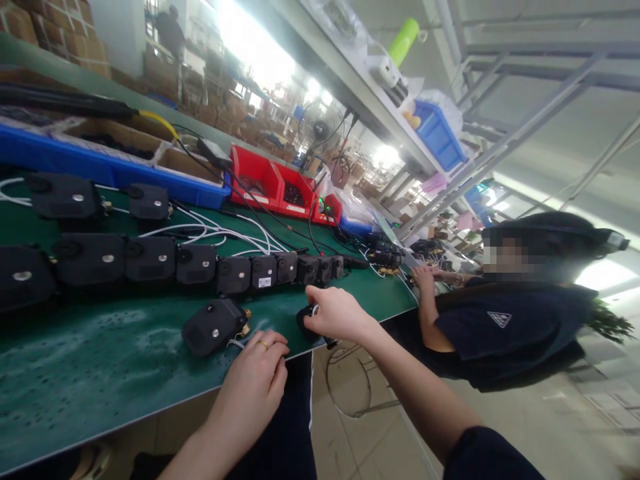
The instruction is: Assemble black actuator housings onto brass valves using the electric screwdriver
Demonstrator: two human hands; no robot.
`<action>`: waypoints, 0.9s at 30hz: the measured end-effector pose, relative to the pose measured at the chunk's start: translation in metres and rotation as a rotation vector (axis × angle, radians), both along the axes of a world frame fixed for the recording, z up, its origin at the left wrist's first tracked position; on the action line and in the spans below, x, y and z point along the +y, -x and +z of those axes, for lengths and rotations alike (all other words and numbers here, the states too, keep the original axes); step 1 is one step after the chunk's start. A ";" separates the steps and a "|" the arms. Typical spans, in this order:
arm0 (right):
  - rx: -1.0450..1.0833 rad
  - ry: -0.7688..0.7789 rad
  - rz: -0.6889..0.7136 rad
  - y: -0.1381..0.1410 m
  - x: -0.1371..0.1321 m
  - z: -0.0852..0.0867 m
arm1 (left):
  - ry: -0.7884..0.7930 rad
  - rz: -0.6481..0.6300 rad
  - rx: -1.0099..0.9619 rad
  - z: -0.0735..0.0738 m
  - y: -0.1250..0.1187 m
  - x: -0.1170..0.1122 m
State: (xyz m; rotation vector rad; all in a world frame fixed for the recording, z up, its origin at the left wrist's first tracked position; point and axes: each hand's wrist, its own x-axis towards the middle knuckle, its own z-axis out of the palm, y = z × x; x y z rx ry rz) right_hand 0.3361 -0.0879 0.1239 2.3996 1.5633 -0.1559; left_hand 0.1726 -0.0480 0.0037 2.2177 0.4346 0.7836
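My right hand [336, 312] is closed over a small black device [306, 319] at the front edge of the green work mat [100, 373]. My left hand [255, 380], a ring on one finger, rests near the mat's edge with its fingers curled under; nothing shows in them. Just left of it lies a black box-shaped unit [213, 327] with a brass fitting and a white wire. Behind both hands runs a long row of similar black units [150, 260] laid side by side.
White and black cables [220, 233] cross the mat behind the row. Blue trays [125, 173] and red bins [270, 180] line the back. A seated co-worker in a dark shirt [510, 327] works at the bench's far end. Shelving [380, 80] hangs overhead.
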 end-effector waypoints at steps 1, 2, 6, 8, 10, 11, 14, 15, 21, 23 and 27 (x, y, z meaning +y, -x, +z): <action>-0.003 -0.002 0.001 0.000 0.000 0.000 | 0.001 -0.004 0.009 0.000 0.000 0.000; -0.008 -0.005 0.000 0.000 0.000 0.000 | -0.001 -0.007 0.017 0.000 0.000 -0.001; -0.010 -0.010 -0.004 0.001 0.001 -0.003 | 0.002 -0.013 0.038 0.001 0.001 -0.001; -0.003 -0.015 0.003 0.001 0.002 -0.004 | 0.015 -0.020 0.052 0.002 0.001 -0.001; 0.000 -0.022 0.007 0.001 0.002 -0.004 | 0.023 -0.028 0.056 0.003 0.001 0.000; 0.003 -0.025 0.010 0.000 0.002 -0.004 | 0.025 -0.028 0.051 0.003 0.001 0.000; 0.007 -0.032 0.005 -0.001 0.002 -0.004 | 0.016 -0.018 0.026 0.003 0.000 -0.001; 0.006 -0.035 0.001 -0.001 0.002 -0.005 | 0.012 -0.011 0.024 0.003 0.000 -0.001; 0.029 -0.046 0.002 -0.002 0.003 -0.008 | 0.009 -0.007 0.039 0.004 0.002 0.001; 0.043 -0.062 0.008 -0.002 0.002 -0.007 | 0.008 0.001 0.043 0.002 0.002 0.000; 0.105 -0.090 0.039 0.004 -0.003 -0.007 | 0.008 0.109 0.066 -0.003 -0.008 -0.002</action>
